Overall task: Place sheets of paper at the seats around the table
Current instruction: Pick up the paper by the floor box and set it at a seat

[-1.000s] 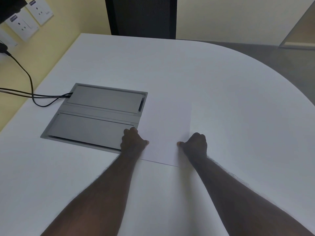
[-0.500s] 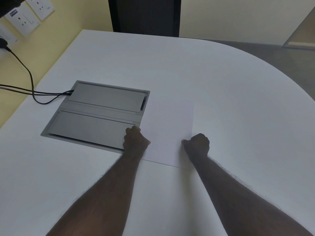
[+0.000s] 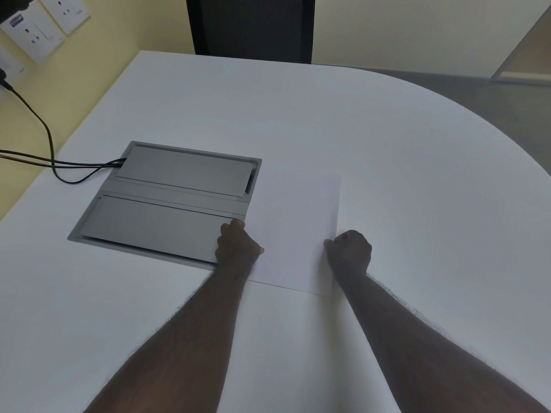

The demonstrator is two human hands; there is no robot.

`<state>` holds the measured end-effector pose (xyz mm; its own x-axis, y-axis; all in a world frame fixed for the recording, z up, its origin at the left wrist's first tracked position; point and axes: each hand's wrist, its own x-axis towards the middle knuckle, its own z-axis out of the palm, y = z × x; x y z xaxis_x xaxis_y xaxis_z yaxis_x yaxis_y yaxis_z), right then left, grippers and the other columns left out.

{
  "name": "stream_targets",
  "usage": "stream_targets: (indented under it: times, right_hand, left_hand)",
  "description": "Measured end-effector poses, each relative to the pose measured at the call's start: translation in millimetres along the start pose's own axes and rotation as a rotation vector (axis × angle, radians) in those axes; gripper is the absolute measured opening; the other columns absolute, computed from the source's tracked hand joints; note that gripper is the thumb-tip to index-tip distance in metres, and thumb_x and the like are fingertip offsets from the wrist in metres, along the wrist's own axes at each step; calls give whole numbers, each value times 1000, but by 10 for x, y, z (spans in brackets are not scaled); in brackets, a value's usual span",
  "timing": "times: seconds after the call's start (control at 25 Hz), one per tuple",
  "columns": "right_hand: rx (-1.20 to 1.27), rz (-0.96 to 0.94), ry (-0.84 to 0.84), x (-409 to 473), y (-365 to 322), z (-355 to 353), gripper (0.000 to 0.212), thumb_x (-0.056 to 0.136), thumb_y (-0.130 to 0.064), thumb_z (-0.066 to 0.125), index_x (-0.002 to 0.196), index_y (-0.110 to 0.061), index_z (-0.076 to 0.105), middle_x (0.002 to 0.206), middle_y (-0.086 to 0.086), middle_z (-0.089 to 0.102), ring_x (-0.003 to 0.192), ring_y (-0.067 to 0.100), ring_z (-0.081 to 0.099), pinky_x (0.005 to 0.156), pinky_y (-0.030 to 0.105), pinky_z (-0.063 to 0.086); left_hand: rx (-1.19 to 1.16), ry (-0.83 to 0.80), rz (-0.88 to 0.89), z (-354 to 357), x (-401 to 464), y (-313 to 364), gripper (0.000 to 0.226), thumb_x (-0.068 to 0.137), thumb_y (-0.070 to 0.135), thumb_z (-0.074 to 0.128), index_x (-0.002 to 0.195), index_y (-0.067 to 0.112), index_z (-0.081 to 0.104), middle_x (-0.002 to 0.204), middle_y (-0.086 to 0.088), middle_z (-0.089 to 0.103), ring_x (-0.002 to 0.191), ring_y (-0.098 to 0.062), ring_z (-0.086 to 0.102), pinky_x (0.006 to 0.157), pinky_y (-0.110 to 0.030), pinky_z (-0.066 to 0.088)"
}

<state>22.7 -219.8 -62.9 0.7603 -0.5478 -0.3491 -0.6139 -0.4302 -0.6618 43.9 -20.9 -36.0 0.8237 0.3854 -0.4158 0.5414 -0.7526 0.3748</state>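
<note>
A person's left hand (image 3: 237,247) and right hand (image 3: 349,252) pinch a sheet of paper (image 3: 293,228) by its side edges, fingers curled, apparently squaring it on the white bench (image 3: 387,150) between them, beside a metal hatch (image 3: 167,201).

Both bare forearms reach forward from the bottom edge, angled slightly toward each other. The left hand (image 3: 237,245) is curled into a loose fist, knuckles up, its thumb tip poking out toward the right. The right hand (image 3: 350,252) is curled the same way, back of the hand facing up, thumb tip pointing left. The two fists sit level with one another and well apart. Whether either grip pinches anything cannot be told.
</note>
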Motion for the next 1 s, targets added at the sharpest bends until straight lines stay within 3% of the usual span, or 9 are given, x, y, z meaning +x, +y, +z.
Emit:
stream_targets:
  times: [0.12,0.28,0.4,0.52,0.68,0.92,1.0]
  right_hand:
    - [7,-11,5,1,-7,25,11,77,-16,65,75,-7,60,82,6,63,79,27,60,71,32,48]
    - [91,83,-21,3,-15,14,23,81,-21,64,63,-12,54,69,4,62,74,29,63,72,35,52]
    - [85,99,-41,19,-7,5,28,86,-21,62,60,-14,55,72,7,66,79,31,66,75,37,56]
    - [67,82,-65,31,12,-18,15,91,-20,60,80,-11,66,90,9,71,88,29,66,75,32,51]
    - [95,-14,-18,-38,18,-46,9,91,-17,58,92,-13,66,96,7,70,76,22,59,69,25,40]
    - [11,-106,43,-127,-36,-46,20,92,-18,54,109,-19,65,101,5,66,92,27,64,81,38,53]
    - [-14,-121,55,-118,-31,-36,18,91,-20,55,104,-17,67,100,5,61,87,24,61,76,35,50]
  left_hand:
    - [-1,-4,-5,-7,1,-2,71,70,22,83,130,19,47,130,-5,46,117,-27,54,91,-41,48]
    - [-1,2,2,-3,-5,-2,70,71,22,84,130,19,47,129,-6,47,117,-28,55,91,-42,49]
    - [-11,3,-6,0,-9,-3,69,71,22,83,130,20,47,129,-5,47,117,-28,55,91,-41,48]
    - [-22,11,-9,5,-19,-15,69,71,23,83,131,20,48,130,-5,48,117,-27,55,91,-40,48]
    - [-4,18,-16,14,-25,-23,69,72,24,82,131,21,47,130,-5,47,118,-28,54,92,-41,47]
    - [2,21,-14,15,-14,-20,68,71,25,83,130,22,48,130,-3,48,118,-26,54,92,-40,47]
    - [-4,21,-13,13,-10,-22,69,71,24,83,129,22,48,129,-3,48,117,-26,54,93,-41,47]
